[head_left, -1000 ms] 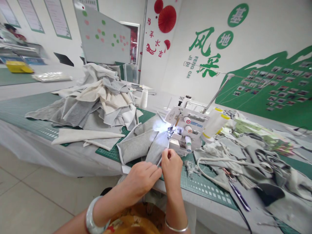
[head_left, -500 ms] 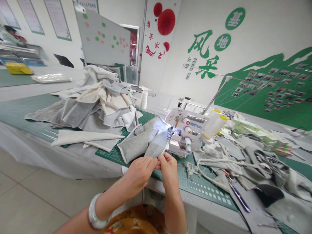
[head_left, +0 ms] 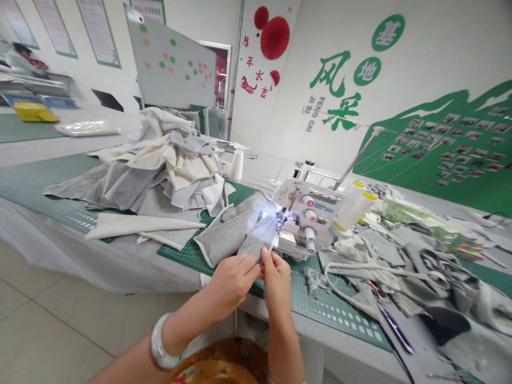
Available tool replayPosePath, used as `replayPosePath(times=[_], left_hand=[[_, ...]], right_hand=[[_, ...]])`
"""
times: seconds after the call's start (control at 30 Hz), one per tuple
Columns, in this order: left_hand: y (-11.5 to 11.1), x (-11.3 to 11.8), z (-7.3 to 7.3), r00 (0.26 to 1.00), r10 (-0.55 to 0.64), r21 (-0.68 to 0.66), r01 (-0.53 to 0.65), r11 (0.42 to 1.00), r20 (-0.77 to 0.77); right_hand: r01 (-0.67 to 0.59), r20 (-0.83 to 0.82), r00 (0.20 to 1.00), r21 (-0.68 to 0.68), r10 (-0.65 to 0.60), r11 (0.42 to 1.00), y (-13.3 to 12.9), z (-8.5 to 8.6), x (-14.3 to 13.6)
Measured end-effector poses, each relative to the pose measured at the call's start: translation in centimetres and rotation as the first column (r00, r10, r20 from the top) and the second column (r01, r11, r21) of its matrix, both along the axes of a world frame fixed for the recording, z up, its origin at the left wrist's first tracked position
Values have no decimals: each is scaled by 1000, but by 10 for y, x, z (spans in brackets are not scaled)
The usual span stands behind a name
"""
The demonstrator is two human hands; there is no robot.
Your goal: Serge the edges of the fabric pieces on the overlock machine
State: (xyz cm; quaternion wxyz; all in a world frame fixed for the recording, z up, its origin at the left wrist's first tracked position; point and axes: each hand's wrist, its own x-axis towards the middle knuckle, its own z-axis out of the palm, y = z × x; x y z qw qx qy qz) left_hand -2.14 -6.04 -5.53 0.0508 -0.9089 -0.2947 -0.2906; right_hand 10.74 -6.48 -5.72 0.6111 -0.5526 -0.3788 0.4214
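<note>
A grey fabric piece [head_left: 228, 233] with pale edges runs from the green cutting mat up to the needle area of a white overlock sewing machine [head_left: 306, 213], whose lamp lights the cloth. At the near end of the cloth, my left hand [head_left: 234, 280] pinches its edge. Right beside it, touching fingertips, my right hand [head_left: 276, 274] is closed on the same edge, thumb on top. Both hands are just in front of the machine, over the table's near edge. What lies between the fingertips is partly hidden.
Left stands a heap of grey and cream fabric pieces [head_left: 156, 165]. Thread cones [head_left: 356, 208] stand behind the machine. To the right are grey fabric scraps [head_left: 424, 266], purple-handled snips [head_left: 396, 328] and a thread tangle [head_left: 316, 281]. A green cutting mat [head_left: 340, 314] covers the table. Far left, a person sits.
My hands stay pinched on the fabric edge, with the right thumb shifted slightly up. The whole view has moved a little; the cloth is nearly the same at the machine.
</note>
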Motion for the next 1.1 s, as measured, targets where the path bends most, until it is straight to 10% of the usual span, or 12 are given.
replayPosePath(times=[1.1], left_hand=[[34,-5,1,986,-148,-4,149,989,74]], right_hand=[[-52,-162,986,-32,46,998,3,-7,9]])
